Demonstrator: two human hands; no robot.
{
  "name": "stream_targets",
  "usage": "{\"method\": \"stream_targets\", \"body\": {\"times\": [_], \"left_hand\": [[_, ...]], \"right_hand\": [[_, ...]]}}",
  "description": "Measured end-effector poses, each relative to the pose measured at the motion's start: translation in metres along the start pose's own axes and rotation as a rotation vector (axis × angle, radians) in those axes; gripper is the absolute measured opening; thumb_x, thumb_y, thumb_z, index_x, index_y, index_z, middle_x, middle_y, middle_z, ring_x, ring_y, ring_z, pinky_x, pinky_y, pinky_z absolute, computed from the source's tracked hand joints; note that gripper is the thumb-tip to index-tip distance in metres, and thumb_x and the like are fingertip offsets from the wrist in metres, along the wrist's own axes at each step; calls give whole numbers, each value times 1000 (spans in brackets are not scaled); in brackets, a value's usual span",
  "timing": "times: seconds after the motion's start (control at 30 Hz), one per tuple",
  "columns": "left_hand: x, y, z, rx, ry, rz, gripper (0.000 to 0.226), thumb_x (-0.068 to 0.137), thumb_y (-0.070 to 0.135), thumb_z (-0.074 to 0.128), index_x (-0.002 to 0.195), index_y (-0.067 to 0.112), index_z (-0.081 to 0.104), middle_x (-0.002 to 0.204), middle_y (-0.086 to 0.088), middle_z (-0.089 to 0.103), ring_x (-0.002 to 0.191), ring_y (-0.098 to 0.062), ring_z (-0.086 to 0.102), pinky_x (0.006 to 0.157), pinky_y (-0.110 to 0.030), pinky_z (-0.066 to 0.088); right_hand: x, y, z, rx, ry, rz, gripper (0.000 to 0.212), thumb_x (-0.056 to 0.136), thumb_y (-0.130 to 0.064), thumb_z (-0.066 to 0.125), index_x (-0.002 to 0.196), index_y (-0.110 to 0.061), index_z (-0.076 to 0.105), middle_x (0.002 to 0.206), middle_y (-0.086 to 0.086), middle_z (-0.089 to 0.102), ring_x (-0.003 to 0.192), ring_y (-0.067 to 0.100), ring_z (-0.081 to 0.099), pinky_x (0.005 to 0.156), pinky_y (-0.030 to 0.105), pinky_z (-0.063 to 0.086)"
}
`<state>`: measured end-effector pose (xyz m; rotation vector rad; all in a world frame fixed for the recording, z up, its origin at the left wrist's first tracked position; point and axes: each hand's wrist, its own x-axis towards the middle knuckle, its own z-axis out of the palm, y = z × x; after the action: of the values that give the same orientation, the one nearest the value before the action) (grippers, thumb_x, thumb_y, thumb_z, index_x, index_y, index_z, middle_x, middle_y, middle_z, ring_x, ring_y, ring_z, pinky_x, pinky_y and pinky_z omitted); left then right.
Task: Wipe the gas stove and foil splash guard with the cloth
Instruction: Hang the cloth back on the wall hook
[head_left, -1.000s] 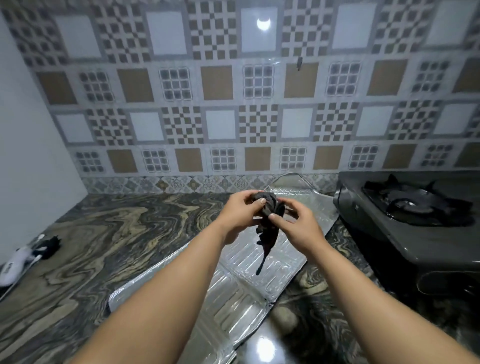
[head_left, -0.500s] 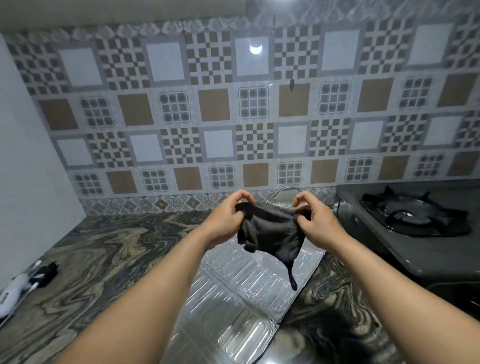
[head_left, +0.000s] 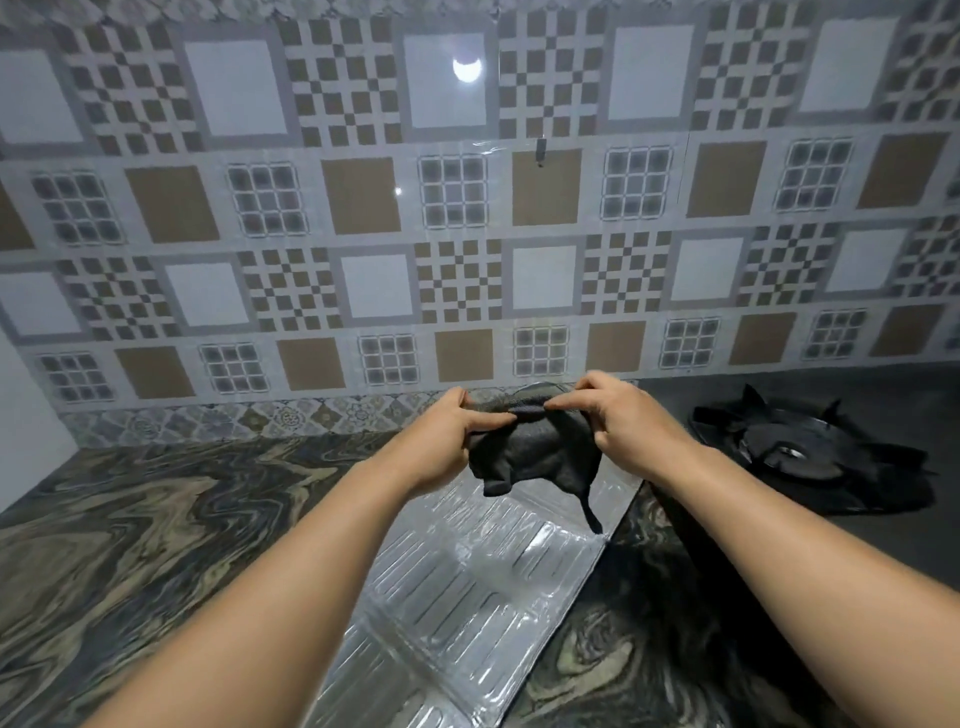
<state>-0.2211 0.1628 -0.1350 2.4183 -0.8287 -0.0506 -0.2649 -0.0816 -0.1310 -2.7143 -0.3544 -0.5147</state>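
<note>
Head view: my left hand (head_left: 447, 441) and right hand (head_left: 621, 428) pinch the top edge of the dark cloth (head_left: 535, 457) in mid-air above the foil splash guard (head_left: 467, 587) lying flat left of the gas stove (head_left: 810, 447); it looks soft, light, limp, best bunched into one palm.

The cloth (head_left: 535, 457) is dark, matt fabric with a soft, slightly fuzzy nap. Below it the guard (head_left: 467, 597) is thin silver foil, shiny and embossed with ribs. Around the guard the counter (head_left: 156, 519) is polished stone with swirling veins. Right of the cloth the stove (head_left: 883, 525) looks dark and matt. Behind the cloth the wall (head_left: 363, 208) is glossy patterned tile.
</note>
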Motion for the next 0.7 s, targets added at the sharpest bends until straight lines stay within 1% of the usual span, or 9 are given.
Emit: {"method": "stream_targets", "body": {"times": [0.03,0.13,0.2,0.23,0.3,0.37,0.4,0.53,0.7], "left_hand": [[13,-1,1,-14,14,8,46,97,9,57,126,45,62,115,-4,47,109,-27,52,95,-34,46],[51,3,-4,-177,82,-62,23,92,27,70,109,18,59,102,-3,56,94,-21,61,77,-28,55],[78,6,-12,-73,136,-14,12,92,32,69,95,32,58,99,4,58,87,-14,63,72,-20,56],[94,7,-16,-26,141,6,14,94,31,66,93,45,62,105,5,57,93,-16,63,79,-20,55],[125,1,-23,45,141,-6,44,99,18,58,109,61,63,120,-5,51,107,-26,56,94,-24,48],[151,2,-29,193,193,18,51,98,5,51,138,36,57,113,-7,42,101,-21,46,86,-16,36],[165,2,-33,224,225,23,54,97,1,48,143,28,53,107,-6,39,97,-20,43,82,-16,32],[215,10,-56,259,324,64,51,99,3,44,146,24,48,105,-4,37,94,-16,39,81,-9,25],[263,25,-96,321,432,150,51,99,5,44,147,23,47,104,-3,39,92,-14,41,72,-4,26]], "right_hand": [[9,9,-1,-28,0,-20,53,87,-1,57,124,-38,65,106,-9,54,98,18,56,79,39,52],[41,36,-6,-67,-9,-45,54,90,-4,58,128,-42,60,103,-9,51,97,19,56,78,40,52],[68,52,-11,-87,-19,-51,55,90,-4,57,130,-42,58,105,-7,52,100,20,54,81,38,50],[82,60,-14,-94,-20,-56,55,91,-4,56,132,-41,57,107,-5,52,101,20,53,82,37,49],[111,75,-21,-82,2,-66,53,93,-6,55,134,-38,55,108,-4,52,100,18,51,80,31,45],[140,91,-29,4,40,-56,51,94,-6,55,137,-35,53,105,-3,51,101,17,51,84,26,39],[155,99,-32,53,67,-42,52,94,-4,53,138,-33,53,107,-1,53,104,19,52,88,24,37],[205,125,-46,137,174,-50,52,96,-1,48,137,-33,54,111,4,58,109,24,54,95,28,42],[243,140,-86,4,227,-312,47,94,-20,56,137,-38,51,107,-1,53,99,19,53,84,33,46]]}}
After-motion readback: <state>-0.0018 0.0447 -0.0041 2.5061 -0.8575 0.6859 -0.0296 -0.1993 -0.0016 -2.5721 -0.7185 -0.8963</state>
